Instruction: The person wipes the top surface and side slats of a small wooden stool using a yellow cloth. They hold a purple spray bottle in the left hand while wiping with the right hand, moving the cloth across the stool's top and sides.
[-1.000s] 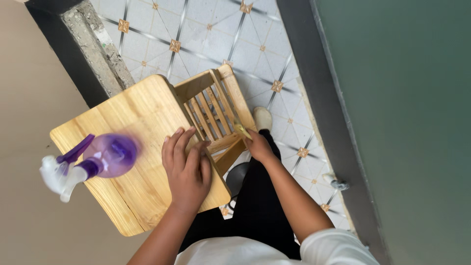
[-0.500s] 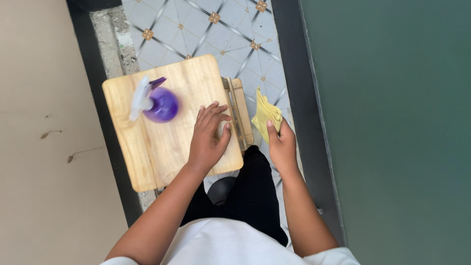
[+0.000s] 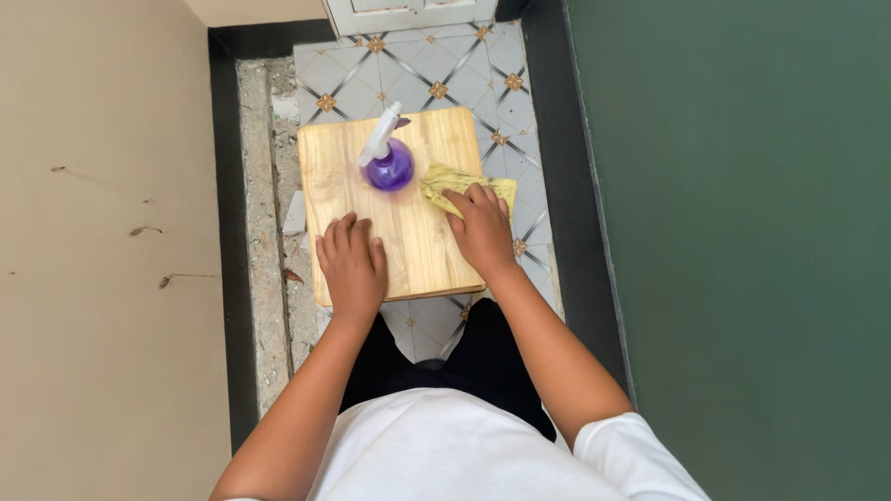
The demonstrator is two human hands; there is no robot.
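Note:
A small wooden stool (image 3: pixel 408 241) stands on the tiled floor between two walls. A purple spray bottle (image 3: pixel 388 160) with a white trigger head stands upright on the far part of its seat. My left hand (image 3: pixel 352 263) lies flat, fingers apart, on the near left of the seat and holds nothing. My right hand (image 3: pixel 481 228) presses a folded yellow cloth (image 3: pixel 459 185) onto the seat's far right, just right of the bottle. The cloth reaches the seat's right edge.
A beige wall (image 3: pixel 102 260) rises on the left with a black skirting strip (image 3: pixel 225 232), and a dark green wall (image 3: pixel 742 232) on the right. A rough concrete strip (image 3: pixel 264 260) runs beside the patterned floor tiles (image 3: pixel 427 65). A white door foot (image 3: pixel 408 14) closes the far end.
My right hand brought the yellow cloth from beside the stool onto its seat. My left hand slid to the near left of the seat. The view pulled back and steadied.

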